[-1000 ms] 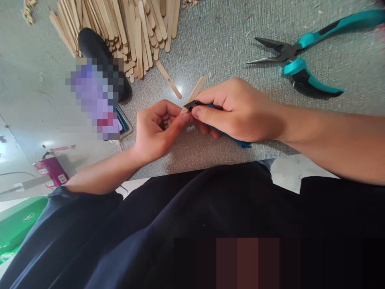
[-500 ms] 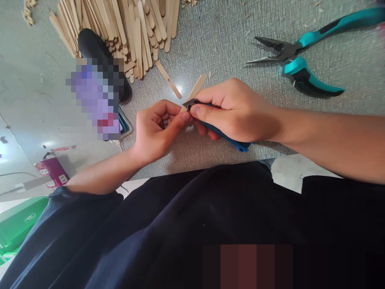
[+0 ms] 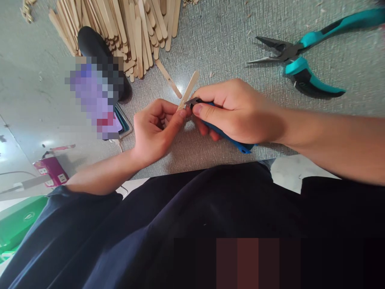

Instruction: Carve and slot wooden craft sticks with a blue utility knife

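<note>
Between thumb and fingers, my left hand (image 3: pixel 159 126) pinches a pale wooden craft stick (image 3: pixel 190 87), which slants up and to the right. My right hand (image 3: pixel 234 110) is closed around a blue utility knife (image 3: pixel 230 138), thumb pressed near its front end. The short metal blade points left and lies at the stick's edge close to my left fingertips; whether it touches the wood I cannot tell. Just beyond my hands lies another craft stick (image 3: pixel 168 78) with a small notch or hole in it.
A large pile of craft sticks (image 3: pixel 138 44) spreads at the back. Left of it stand a black stand (image 3: pixel 94 44) and a phone (image 3: pixel 120 120). Teal-handled long-nose pliers (image 3: pixel 291 52) lie opened at the right. A purple power strip (image 3: pixel 54 170) sits at the left edge, and wood chips dot the table.
The held stick has swung slightly more upright and shifted left with my left hand. The knife blade now sits at its right edge instead of across it.
</note>
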Available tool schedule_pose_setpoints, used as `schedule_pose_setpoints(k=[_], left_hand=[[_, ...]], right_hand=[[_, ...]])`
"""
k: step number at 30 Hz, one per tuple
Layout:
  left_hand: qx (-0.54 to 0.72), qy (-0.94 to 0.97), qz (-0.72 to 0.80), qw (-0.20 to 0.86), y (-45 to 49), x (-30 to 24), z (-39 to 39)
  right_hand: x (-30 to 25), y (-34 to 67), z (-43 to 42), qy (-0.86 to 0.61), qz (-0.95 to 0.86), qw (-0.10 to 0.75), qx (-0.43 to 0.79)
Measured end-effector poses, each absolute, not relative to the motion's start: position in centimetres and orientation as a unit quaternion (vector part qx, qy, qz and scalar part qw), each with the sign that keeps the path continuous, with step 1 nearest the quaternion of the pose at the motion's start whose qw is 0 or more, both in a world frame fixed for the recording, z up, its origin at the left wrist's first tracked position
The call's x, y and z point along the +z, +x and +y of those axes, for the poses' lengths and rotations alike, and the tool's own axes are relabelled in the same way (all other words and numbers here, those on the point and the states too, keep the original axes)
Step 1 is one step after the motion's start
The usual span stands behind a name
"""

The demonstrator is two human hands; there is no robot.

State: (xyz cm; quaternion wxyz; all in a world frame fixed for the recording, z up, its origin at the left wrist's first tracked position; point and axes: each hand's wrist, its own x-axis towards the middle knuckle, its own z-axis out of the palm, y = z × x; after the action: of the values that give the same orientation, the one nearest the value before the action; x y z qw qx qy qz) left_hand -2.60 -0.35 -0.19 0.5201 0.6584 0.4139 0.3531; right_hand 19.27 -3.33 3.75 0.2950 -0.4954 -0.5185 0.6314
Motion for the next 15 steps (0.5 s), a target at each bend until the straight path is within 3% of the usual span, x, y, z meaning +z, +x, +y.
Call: schedule_pose_setpoints(k=[15], left_hand=[[0.397,0.721,0.395,0.408,-2.37,0.2,-0.88]], right_hand=[[4.42,18.65,-3.57,-0.536,-0.469,0.255,0.654]])
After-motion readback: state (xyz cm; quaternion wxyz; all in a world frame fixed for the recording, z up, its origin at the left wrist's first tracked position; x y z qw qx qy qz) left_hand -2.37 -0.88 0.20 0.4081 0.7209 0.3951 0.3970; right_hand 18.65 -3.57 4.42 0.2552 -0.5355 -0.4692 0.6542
